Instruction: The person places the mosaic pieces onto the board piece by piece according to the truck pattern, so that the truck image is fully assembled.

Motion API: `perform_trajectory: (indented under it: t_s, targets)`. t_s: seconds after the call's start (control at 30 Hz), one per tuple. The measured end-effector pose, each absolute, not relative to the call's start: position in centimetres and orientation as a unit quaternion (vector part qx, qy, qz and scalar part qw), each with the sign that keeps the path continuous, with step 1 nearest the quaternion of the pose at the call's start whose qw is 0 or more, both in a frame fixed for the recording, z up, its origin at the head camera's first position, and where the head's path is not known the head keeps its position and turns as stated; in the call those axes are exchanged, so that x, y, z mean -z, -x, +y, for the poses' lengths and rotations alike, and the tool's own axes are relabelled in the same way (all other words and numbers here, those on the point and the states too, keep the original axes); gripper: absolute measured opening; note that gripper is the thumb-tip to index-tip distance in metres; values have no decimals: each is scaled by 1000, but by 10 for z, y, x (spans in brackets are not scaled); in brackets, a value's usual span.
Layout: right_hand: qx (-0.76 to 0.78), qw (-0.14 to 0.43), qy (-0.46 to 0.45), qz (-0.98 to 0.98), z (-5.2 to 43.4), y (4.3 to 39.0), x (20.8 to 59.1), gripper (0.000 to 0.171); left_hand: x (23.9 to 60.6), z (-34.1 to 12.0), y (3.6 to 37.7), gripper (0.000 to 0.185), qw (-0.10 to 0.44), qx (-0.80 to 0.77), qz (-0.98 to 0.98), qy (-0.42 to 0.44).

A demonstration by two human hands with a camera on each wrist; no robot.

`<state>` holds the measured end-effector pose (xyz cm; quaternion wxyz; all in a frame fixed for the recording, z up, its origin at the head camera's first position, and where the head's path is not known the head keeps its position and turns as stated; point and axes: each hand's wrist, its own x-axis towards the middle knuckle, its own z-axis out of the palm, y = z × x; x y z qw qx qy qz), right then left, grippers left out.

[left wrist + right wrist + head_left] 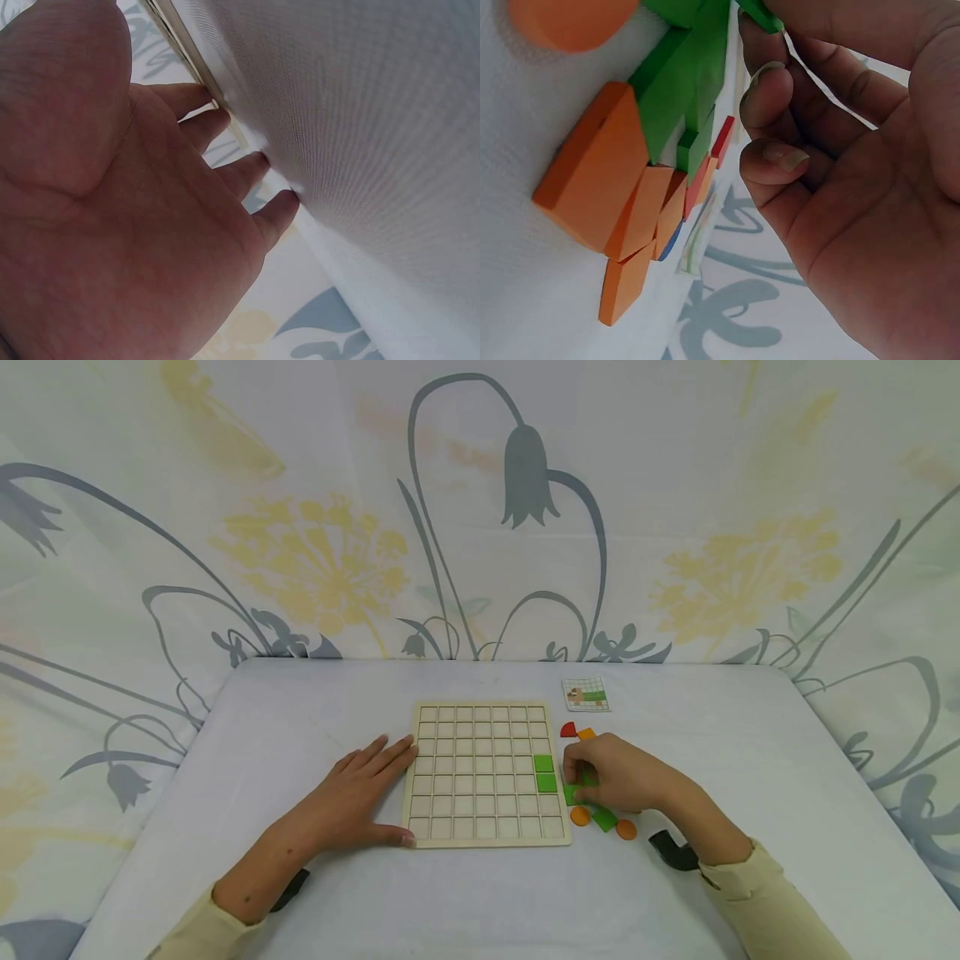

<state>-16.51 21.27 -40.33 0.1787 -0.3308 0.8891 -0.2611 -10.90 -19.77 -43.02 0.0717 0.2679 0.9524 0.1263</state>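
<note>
Left hand is lying flat with fingers straight, resting on the bench against the grid board, while the right hand is pinching a green tile in its grip just beside the board's right edge, among loose orange pieces.

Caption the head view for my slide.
Left hand steadies the grid board; right hand pinches a green tile.
</note>
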Motion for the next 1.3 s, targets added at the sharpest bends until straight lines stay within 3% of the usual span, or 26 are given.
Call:
perform_trajectory:
  t_s: [0.43, 0.83, 1.3]
  targets:
    - [313, 149, 350, 870, 200, 165, 405, 25, 432, -199, 109, 119, 73, -120, 954, -266]
    - [342, 128, 329, 871, 178, 169, 402, 11, 429, -198, 111, 119, 80, -122, 953, -266]
    - [313, 110, 298, 895, 157, 170, 413, 14, 430, -197, 110, 119, 83, -125, 953, -262]
